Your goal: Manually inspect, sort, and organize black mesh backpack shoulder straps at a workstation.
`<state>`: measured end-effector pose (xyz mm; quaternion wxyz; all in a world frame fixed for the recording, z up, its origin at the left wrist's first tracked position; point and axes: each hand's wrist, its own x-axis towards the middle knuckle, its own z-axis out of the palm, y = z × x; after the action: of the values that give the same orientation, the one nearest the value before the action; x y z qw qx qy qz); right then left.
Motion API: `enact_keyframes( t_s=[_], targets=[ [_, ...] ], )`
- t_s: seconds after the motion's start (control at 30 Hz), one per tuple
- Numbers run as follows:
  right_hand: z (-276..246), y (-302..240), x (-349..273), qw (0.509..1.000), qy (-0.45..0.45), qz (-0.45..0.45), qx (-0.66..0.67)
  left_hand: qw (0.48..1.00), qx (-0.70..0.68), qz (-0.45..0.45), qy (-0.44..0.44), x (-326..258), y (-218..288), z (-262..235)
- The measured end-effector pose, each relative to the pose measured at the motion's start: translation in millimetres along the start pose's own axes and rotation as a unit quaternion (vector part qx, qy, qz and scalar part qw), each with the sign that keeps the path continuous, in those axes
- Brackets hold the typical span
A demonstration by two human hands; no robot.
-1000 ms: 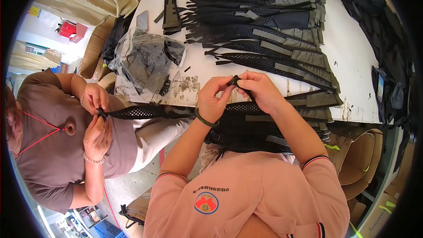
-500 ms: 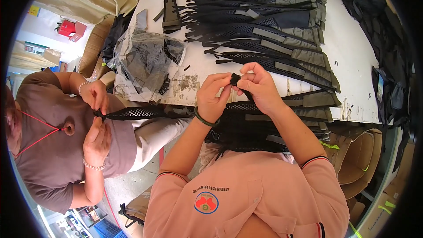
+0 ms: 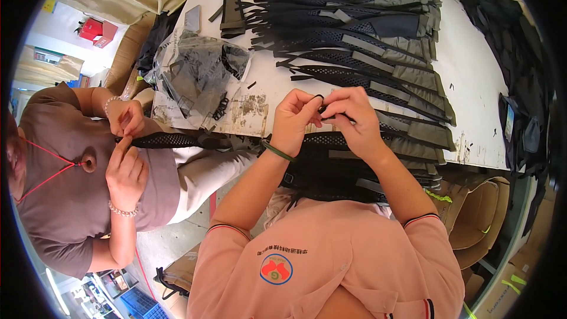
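Observation:
My left hand point(image 3: 297, 119) and my right hand point(image 3: 356, 119) meet above the near edge of the table, fingertips pinched together. Between them is a narrow black strap point(image 3: 321, 105), bent into a small loop at its end. Fingers hide most of it, and whether a buckle is on it cannot be made out. Below my hands, a pile of black mesh straps point(image 3: 322, 168) with grey-green panels lies over my lap and the table edge.
Rows of similar mesh straps point(image 3: 366, 41) cover the white table point(image 3: 472, 82). A clear plastic bag point(image 3: 198, 77) and a phone point(image 3: 192, 19) lie on its left. On the left, a co-worker's hands point(image 3: 125, 121) work a mesh strap point(image 3: 165, 140). Cardboard boxes point(image 3: 481, 218) stand at right.
My fingers have shifted around the strap end; a thin loop now shows where a black bunched piece was. My right fingers have curled in over it. The co-worker's hands have moved slightly.

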<state>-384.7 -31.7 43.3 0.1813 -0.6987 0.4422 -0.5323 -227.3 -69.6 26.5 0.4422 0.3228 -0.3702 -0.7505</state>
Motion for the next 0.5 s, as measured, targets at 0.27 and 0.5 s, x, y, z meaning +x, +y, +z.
enact_keyframes(
  t_s=[0.27, 0.5],
  targets=[
    [-0.3, 4.5, -3.4, 0.856, -0.032, 0.384, 0.345, 0.987, 0.121, 0.101, 0.037, -3.3, -9.5, 4.5],
    [-1.4, 6.3, -6.7, 0.829, 0.001, 0.391, 0.400, 0.970, 0.188, 0.152, -0.010, -11.7, -8.9, 3.0]
  ],
)
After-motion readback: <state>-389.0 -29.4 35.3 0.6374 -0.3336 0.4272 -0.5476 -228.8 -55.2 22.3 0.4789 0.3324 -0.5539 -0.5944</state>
